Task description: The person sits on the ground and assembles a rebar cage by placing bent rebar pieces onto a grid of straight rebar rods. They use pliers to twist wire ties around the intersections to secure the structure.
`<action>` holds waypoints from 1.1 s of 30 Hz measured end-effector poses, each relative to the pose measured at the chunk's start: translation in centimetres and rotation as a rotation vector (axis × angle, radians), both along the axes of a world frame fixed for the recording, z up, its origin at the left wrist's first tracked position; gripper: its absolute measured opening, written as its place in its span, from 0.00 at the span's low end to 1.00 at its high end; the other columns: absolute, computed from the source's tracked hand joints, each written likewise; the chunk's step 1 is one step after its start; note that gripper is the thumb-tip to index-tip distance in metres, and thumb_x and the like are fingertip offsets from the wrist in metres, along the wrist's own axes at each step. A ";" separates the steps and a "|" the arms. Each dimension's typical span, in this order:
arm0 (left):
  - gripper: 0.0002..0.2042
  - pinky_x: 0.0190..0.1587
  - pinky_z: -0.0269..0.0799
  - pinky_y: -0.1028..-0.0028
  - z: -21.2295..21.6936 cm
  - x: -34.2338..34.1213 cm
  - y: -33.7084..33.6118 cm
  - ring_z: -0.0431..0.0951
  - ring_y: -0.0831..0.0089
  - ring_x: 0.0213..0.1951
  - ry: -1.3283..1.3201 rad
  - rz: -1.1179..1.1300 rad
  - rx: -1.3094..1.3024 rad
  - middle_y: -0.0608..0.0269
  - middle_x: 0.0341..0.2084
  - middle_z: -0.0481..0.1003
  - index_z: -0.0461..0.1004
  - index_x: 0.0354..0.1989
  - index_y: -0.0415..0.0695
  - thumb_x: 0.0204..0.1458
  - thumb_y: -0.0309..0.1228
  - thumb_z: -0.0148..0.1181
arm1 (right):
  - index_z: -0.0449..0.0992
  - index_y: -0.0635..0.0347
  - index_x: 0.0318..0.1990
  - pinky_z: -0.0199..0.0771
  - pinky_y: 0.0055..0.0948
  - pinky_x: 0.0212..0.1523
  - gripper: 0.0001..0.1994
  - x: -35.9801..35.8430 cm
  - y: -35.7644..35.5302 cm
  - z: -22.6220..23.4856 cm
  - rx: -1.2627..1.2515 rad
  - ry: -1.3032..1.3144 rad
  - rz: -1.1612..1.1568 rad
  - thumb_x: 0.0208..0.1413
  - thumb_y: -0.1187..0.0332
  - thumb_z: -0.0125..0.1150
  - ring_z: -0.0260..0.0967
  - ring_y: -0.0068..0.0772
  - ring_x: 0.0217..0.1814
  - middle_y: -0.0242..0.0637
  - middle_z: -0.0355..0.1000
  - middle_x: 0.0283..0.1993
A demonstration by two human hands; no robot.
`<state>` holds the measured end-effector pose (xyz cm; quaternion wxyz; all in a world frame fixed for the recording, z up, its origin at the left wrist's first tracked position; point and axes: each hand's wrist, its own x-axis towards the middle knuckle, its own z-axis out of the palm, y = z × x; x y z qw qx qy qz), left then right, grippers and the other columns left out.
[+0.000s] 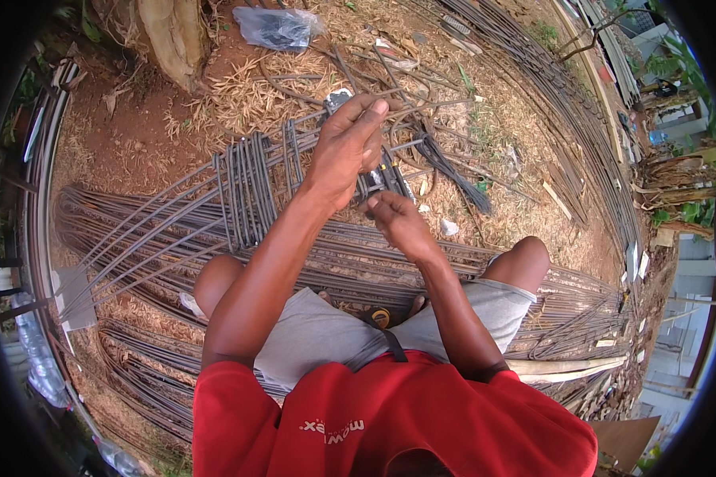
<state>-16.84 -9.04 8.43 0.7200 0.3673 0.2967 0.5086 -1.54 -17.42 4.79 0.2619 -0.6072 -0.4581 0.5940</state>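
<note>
My left hand [348, 147] reaches forward over a rebar cage [250, 187] of long steel bars ringed by square stirrups, its fingers curled around a bar near the top of the cage. My right hand [398, 219] sits just below it, pinching a thin tie wire or small tool against the same spot; the hands hide what exactly it holds. A bundle of dark tie wire [453, 171] lies on the ground to the right of the hands. I sit on the bars with my knees [525, 258] apart.
Long steel bars [565, 103] lie in curved stacks at right and under me. A tree trunk [171, 36] and a plastic bag [278, 28] are at the top. Dry leaves and red soil cover the ground. Plastic bottles [36, 350] lie at left.
</note>
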 end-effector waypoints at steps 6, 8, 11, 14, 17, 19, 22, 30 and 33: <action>0.13 0.21 0.50 0.77 0.2 -0.8 0.0 0.53 0.87 0.16 0.056 0.124 -0.072 0.80 0.16 0.58 0.76 0.54 0.41 0.74 0.38 0.56 | 0.77 0.66 0.44 0.46 0.20 0.17 0.15 3.1 -0.2 2.6 0.144 0.892 0.001 0.75 0.61 0.54 0.50 0.14 0.18 0.22 0.59 0.21; 0.12 0.21 0.50 0.78 0.5 -1.0 -0.2 0.53 0.87 0.16 0.022 0.097 -0.078 0.80 0.15 0.58 0.76 0.53 0.41 0.74 0.38 0.56 | 0.78 0.67 0.43 0.46 0.19 0.17 0.15 0.6 -1.4 1.1 0.295 0.338 0.369 0.75 0.61 0.55 0.49 0.14 0.17 0.22 0.58 0.20; 0.12 0.21 0.50 0.78 0.1 -0.4 -1.6 0.52 0.87 0.16 -0.034 0.045 -0.104 0.80 0.15 0.57 0.77 0.52 0.42 0.74 0.39 0.56 | 0.78 0.67 0.42 0.46 0.20 0.18 0.16 0.0 0.3 0.0 0.157 0.149 0.001 0.75 0.61 0.55 0.48 0.15 0.17 0.22 0.57 0.19; 0.12 0.21 0.50 0.78 -0.4 0.2 -2.0 0.52 0.88 0.16 0.023 0.117 -0.098 0.80 0.15 0.57 0.77 0.52 0.43 0.75 0.39 0.55 | 0.79 0.67 0.41 0.46 0.20 0.18 0.17 2.5 2.5 1.2 0.081 0.517 -0.578 0.75 0.60 0.55 0.47 0.15 0.16 0.22 0.57 0.18; 0.12 0.21 0.49 0.77 0.0 -0.1 -1.5 0.52 0.88 0.17 0.075 0.251 -0.131 0.80 0.16 0.57 0.76 0.52 0.41 0.76 0.37 0.52 | 0.80 0.67 0.41 0.54 0.25 0.19 0.17 3.5 0.3 2.6 0.122 0.854 0.004 0.75 0.60 0.56 0.56 0.20 0.18 0.29 0.64 0.20; 0.12 0.20 0.48 0.78 0.5 -0.8 -1.4 0.52 0.87 0.17 -0.007 0.272 -0.119 0.79 0.16 0.57 0.75 0.53 0.40 0.76 0.36 0.51 | 0.80 0.67 0.42 0.62 0.29 0.24 0.16 1.6 -1.4 1.5 0.317 0.264 0.366 0.75 0.61 0.56 0.63 0.26 0.21 0.35 0.69 0.23; 0.14 0.24 0.56 0.76 1.0 -1.6 -1.8 0.56 0.84 0.18 -0.072 0.282 -0.111 0.76 0.18 0.58 0.72 0.58 0.40 0.77 0.37 0.51 | 0.81 0.65 0.44 0.67 0.33 0.33 0.15 0.3 -0.3 -1.1 0.555 -0.248 0.164 0.75 0.60 0.57 0.68 0.30 0.29 0.40 0.74 0.28; 0.52 0.71 0.68 0.49 2.5 -10.6 1.3 0.72 0.50 0.69 0.901 0.269 0.114 0.34 0.62 0.75 0.58 0.77 0.34 0.58 0.66 0.64 | 0.77 0.63 0.52 0.44 0.20 0.16 0.14 5.9 3.0 0.1 0.363 0.459 -0.460 0.78 0.61 0.54 0.47 0.12 0.17 0.23 0.58 0.22; 0.52 0.70 0.70 0.54 2.0 -17.7 3.1 0.74 0.51 0.68 1.348 0.180 0.054 0.34 0.64 0.74 0.61 0.76 0.34 0.54 0.65 0.68 | 0.76 0.65 0.52 0.47 0.19 0.17 0.14 8.1 2.6 1.6 0.305 0.510 -0.617 0.77 0.61 0.54 0.49 0.14 0.18 0.24 0.60 0.24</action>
